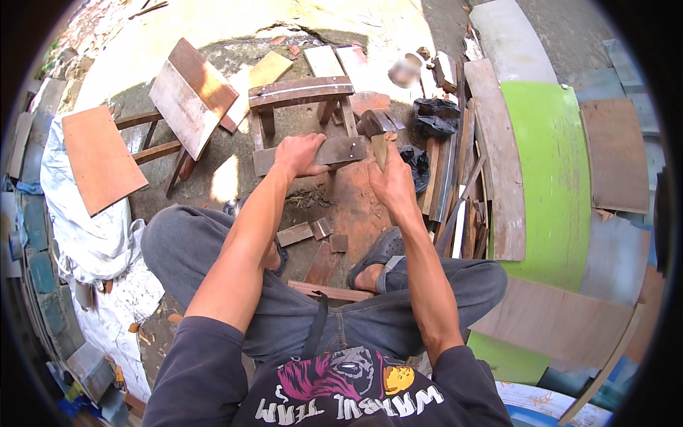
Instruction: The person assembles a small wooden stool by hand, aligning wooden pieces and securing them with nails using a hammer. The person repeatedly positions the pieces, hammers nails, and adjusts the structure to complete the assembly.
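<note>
Where the white cloth [89,242] lies: an orange-brown board [103,160] overlaps it in view, well left of the left hand [299,154].
Tilted boards [186,99]: two, meeting along an edge, left of the left fingers and farther from the body.
Left fingers: curled over the lower board [343,151], holding it near its middle.
Wooden frame [302,99]: its curved top rail stands just beyond the left fingers; the lower board crosses its near side, with small shiny spots on the end between both hands' fingers.
Offcuts [295,235]: on the ground, nearer the body than the fingers of either hand.
Right hand [393,176]: fingers wrapped around the wooden handle of a hammer [380,151]; its head is just beyond them, near the lower board's right end, contact unclear.
Black bag [436,116]: beyond the right fingers, to their right.
Green panel [546,178]: well right of the right fingers.
</note>
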Action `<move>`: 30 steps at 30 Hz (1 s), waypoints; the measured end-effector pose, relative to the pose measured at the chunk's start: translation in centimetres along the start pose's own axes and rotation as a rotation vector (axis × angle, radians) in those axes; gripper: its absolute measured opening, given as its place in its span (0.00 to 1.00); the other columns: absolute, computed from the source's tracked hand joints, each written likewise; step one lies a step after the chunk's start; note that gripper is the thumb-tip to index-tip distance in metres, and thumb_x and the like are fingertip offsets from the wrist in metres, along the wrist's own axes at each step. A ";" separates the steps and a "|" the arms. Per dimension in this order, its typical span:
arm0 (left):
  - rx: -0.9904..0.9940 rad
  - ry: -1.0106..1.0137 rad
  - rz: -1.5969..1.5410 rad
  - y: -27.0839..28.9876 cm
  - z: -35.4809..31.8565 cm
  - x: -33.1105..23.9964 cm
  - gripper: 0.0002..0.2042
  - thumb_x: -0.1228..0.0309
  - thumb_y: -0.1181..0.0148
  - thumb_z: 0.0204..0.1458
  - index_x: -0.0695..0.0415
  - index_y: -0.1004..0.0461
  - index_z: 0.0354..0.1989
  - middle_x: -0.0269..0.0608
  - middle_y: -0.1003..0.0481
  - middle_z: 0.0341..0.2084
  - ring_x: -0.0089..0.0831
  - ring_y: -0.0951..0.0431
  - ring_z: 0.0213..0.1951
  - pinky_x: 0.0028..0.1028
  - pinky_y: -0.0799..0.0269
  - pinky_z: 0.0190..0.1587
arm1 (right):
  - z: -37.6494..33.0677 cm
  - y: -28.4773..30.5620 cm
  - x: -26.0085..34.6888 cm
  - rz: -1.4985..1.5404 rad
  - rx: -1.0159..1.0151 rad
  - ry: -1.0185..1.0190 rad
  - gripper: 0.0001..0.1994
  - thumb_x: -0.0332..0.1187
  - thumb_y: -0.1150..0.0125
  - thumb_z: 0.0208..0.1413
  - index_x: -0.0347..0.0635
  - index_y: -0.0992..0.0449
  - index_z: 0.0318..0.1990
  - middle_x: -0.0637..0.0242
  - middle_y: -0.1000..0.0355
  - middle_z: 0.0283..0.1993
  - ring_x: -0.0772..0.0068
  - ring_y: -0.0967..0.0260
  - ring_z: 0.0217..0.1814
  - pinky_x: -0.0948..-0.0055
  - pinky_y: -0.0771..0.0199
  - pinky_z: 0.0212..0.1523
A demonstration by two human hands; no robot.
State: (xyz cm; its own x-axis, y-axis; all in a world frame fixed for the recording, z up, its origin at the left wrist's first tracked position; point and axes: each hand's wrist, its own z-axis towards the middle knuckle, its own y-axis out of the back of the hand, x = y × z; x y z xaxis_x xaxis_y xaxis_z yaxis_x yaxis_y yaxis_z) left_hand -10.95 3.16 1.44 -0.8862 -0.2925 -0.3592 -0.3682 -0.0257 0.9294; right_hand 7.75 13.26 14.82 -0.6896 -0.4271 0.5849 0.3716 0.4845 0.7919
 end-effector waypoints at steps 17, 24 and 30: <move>0.019 0.021 0.001 0.0 0.0 0.0 0.32 0.46 0.32 0.40 0.53 0.29 0.50 0.44 0.22 0.42 0.44 0.20 0.44 0.40 0.24 0.44 | -0.9 1.3 1.8 0.101 -0.163 0.148 0.15 0.29 0.44 0.55 0.30 0.33 0.47 0.35 0.26 0.32 0.33 0.26 0.38 0.48 0.28 0.37; 0.006 -0.009 -0.012 0.2 0.1 -0.4 0.34 0.47 0.30 0.39 0.53 0.31 0.52 0.43 0.22 0.42 0.42 0.20 0.45 0.39 0.23 0.46 | -0.5 -3.3 -1.0 0.169 -0.216 0.142 0.11 0.30 0.44 0.56 0.30 0.33 0.40 0.38 0.27 0.29 0.36 0.25 0.34 0.49 0.28 0.33; 0.014 0.013 0.012 0.3 0.0 -0.3 0.34 0.46 0.31 0.39 0.53 0.31 0.53 0.43 0.22 0.43 0.42 0.20 0.46 0.38 0.23 0.46 | -0.4 -2.2 -2.2 -0.037 -0.017 0.032 0.16 0.29 0.45 0.53 0.28 0.35 0.46 0.30 0.27 0.35 0.29 0.27 0.41 0.41 0.29 0.43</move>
State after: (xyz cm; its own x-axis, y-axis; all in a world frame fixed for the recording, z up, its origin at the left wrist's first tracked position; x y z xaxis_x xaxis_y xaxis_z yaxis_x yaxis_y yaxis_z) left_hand -10.82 3.20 1.82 -0.8868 -0.3054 -0.3469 -0.3617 -0.0089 0.9323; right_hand 8.67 12.82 11.82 -0.6826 -0.4688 0.5606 0.3570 0.4554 0.8156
